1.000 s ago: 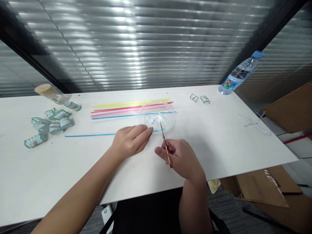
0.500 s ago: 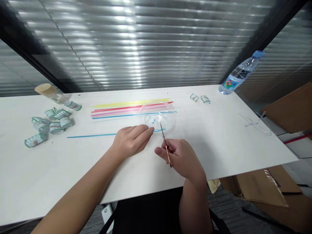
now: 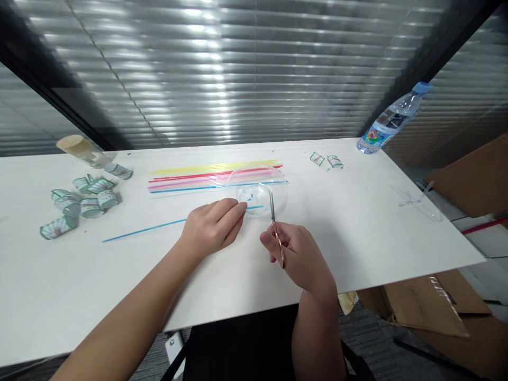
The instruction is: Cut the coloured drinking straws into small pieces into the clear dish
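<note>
No writing can be read: the print on the labels is too small.

The blue straw lies slanted low over the counter. Its right end is pinched in the fingers of the left hand and pokes out above a clear plastic dish. The right hand is closed around the handles of small copper-coloured scissors. Their blades look nearly together and point away, just beside the straw's right tip. A few blue bits lie in the dish.

Behind the dish lies one row of long straws in yellow, red, pink and blue; I cannot tell their exact number. To the left are about eight small rolls with green-and-white labels, near one jar with a tan lid. Two more rolls lie far right, near one water bottle with a blue cap and a colourful label.
</note>
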Available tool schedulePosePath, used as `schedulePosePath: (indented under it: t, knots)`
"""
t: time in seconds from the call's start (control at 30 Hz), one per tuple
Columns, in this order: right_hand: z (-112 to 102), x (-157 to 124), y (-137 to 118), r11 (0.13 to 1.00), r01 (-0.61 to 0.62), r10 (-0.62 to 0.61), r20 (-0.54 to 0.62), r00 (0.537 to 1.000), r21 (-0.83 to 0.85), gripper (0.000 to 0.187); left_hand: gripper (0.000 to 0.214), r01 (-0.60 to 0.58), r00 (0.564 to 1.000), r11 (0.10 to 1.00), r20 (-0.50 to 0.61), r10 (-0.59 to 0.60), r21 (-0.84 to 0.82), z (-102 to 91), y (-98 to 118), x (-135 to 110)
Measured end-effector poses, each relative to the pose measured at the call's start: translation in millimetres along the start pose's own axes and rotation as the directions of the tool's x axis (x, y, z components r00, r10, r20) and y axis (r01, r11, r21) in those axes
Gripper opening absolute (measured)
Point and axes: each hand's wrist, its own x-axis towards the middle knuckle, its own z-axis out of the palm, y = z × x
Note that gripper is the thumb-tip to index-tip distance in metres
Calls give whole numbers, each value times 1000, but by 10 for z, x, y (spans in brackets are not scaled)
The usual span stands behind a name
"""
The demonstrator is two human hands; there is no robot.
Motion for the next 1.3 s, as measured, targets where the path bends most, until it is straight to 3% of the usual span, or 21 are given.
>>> schedulePosePath:
  t: [0.3,0.53,0.93,1.3]
  knots:
    - [0,8,-35,999,-25,25,5,1000,-26,53,24,-27,999,994,-20,29,107,-16,-12,23]
    - [7,5,-39,1000,9,-9,33,999,-21,53,24,5,1000,996,-15,-4,91,-10,-12,9]
    - [3,4,-59,1000,1,0,57,998,-6,53,32,-41,999,999,30,40,19,-1,3,-7]
    - [10,7,-55,1000,-8,8,46,999,-13,54,29,-74,997,996,34,72,54,-12,31,18]
